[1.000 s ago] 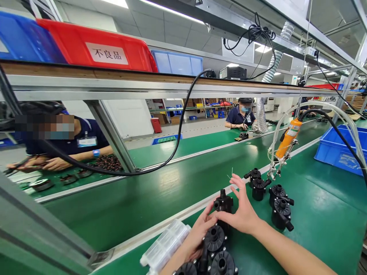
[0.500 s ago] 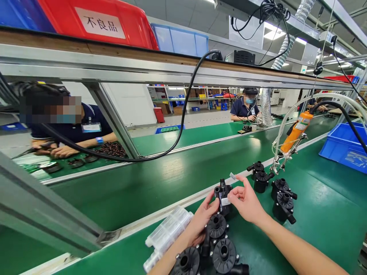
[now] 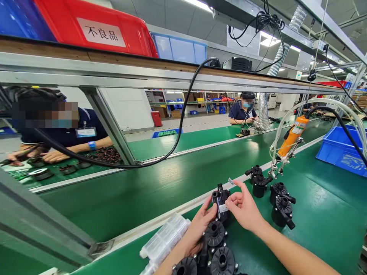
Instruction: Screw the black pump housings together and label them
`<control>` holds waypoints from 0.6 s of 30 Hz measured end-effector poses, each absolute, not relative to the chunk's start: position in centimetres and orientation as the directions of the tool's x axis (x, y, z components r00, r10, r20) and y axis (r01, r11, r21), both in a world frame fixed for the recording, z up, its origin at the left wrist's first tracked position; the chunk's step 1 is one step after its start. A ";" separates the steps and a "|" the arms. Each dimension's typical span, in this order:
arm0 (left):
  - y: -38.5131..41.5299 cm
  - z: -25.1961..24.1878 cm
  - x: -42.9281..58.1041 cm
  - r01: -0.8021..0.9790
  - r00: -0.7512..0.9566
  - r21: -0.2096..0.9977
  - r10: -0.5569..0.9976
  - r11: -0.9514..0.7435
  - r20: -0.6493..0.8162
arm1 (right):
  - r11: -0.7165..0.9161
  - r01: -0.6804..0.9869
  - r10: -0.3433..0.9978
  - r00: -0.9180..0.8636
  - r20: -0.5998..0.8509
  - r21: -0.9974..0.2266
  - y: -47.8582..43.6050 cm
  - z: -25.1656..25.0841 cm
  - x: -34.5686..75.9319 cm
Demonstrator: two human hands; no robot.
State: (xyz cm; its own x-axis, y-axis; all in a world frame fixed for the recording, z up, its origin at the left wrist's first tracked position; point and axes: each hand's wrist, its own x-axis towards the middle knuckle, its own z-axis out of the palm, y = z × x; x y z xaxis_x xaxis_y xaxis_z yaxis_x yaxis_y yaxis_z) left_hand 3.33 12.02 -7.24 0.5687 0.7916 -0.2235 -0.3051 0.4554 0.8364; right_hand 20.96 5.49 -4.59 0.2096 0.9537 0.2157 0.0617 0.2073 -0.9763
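Note:
A black water pump (image 3: pixel 220 195) with a white label (image 3: pixel 223 208) on its side is held upright in my left hand (image 3: pixel 205 217), fingers closed around its body. My right hand (image 3: pixel 243 206) is at the pump's right side, with the thumb and curled fingers at the label's edge. Its index finger is stretched out, and a small pale sticker (image 3: pixel 231 181) clings to that fingertip. Just below my left hand several more black pumps (image 3: pixel 214 233) stand close together, partly hidden by my forearm.
Clear plastic boxes (image 3: pixel 166 236) lie left of my forearm. More pumps (image 3: pixel 282 210) stand to the right, near an orange electric screwdriver (image 3: pixel 293 135) on a holder. A blue bin (image 3: pixel 341 147) is at far right. A black cable (image 3: pixel 183 126) loops down ahead. Two co-workers sit across the green bench (image 3: pixel 137 194).
The view has shifted slightly. My hands keep nearly the same hold on the pump, with the right thumb still at the label and the small sticker still on the index fingertip.

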 end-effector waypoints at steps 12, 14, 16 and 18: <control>11.5 -6.1 3.2 -0.280 0.558 0.849 0.796 0.447 -0.235 | 0.278 0.459 0.911 0.154 0.384 -0.844 4.9 -4.0 21.2; 11.4 -6.0 3.1 -0.270 0.549 0.852 0.798 0.448 -0.246 | 0.289 0.571 0.896 0.120 0.427 -0.768 4.9 -3.8 21.9; 11.1 -5.6 3.1 -0.272 0.544 0.850 0.801 0.452 -0.252 | 0.228 0.582 0.920 0.135 0.369 -0.781 4.9 -3.7 22.6; 10.9 -5.1 3.0 -0.271 0.555 0.858 0.799 0.437 -0.232 | 0.137 0.550 0.954 0.152 0.260 -0.824 5.0 -3.6 22.7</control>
State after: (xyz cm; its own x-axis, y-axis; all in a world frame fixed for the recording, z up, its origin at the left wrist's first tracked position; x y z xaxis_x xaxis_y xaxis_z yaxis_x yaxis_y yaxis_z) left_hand 3.04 10.87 -5.05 0.5553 0.7987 -0.2318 -0.2705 0.4371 0.8578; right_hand 22.74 5.03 -3.59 0.1518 0.9536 0.2601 0.5498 0.1372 -0.8239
